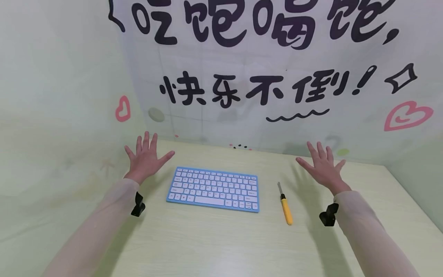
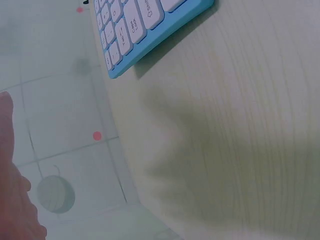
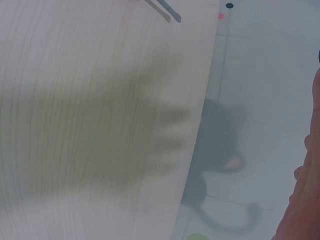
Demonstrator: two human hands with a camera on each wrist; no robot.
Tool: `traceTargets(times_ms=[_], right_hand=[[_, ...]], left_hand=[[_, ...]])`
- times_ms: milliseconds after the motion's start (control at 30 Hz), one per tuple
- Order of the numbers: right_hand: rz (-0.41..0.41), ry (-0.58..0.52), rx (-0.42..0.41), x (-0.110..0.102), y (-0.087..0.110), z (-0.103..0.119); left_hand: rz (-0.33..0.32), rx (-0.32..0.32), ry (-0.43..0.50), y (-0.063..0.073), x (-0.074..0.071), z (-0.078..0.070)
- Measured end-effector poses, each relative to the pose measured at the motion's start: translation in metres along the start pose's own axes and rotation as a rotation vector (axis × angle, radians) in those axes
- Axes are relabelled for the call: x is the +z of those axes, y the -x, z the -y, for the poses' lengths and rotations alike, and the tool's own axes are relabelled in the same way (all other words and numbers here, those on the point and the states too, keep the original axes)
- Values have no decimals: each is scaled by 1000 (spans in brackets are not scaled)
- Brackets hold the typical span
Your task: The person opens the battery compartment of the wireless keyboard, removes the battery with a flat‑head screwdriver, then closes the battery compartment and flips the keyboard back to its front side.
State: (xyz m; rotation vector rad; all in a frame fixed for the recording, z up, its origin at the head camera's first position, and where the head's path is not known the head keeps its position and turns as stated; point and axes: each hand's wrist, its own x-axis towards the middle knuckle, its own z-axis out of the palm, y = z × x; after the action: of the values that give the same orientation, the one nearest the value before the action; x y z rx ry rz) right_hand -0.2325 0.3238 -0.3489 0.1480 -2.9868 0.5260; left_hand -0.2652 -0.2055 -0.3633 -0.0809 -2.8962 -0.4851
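Note:
Both hands are held up above the table with their fingers spread, holding nothing. My left hand [image 1: 144, 161] is beyond the left end of a blue keyboard [image 1: 212, 189] with white keys. To the right of the keyboard lies a screwdriver [image 1: 285, 209] with a yellow handle and a metal shaft pointing toward the wall. My right hand [image 1: 323, 167] is past the screwdriver on its right side. In the left wrist view a corner of the keyboard [image 2: 145, 30] shows at the top. The screwdriver's tip [image 3: 170, 12] appears at the top of the right wrist view.
The pale wood-grain table [image 1: 207, 242] meets a wall [image 1: 225, 130] at its back edge, printed with large dark characters and pink hearts. Another wall [image 1: 52, 134] stands close on the left. Black wrist mounts [image 1: 138, 204] sit at both cuffs.

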Motion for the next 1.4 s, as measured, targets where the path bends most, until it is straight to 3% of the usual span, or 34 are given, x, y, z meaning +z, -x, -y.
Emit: traceTargets(times_ms=[500,600,867,1167,1400], right_hand=[[14,-19,-37,6,-1,-1],[37,-52,-80,8,0,4],[95,-262,-110,22,4,21],[107,-359,-135,48,10,46],[227,-385,-122,66,17,72]], left_hand=[[35,9,37,-3,0,1],[75,-5,111,-1,2,2],[206,-57,438,10,16,-1],[259,-160,556,23,27,-5],[228,-230,657,32,39,-9]])
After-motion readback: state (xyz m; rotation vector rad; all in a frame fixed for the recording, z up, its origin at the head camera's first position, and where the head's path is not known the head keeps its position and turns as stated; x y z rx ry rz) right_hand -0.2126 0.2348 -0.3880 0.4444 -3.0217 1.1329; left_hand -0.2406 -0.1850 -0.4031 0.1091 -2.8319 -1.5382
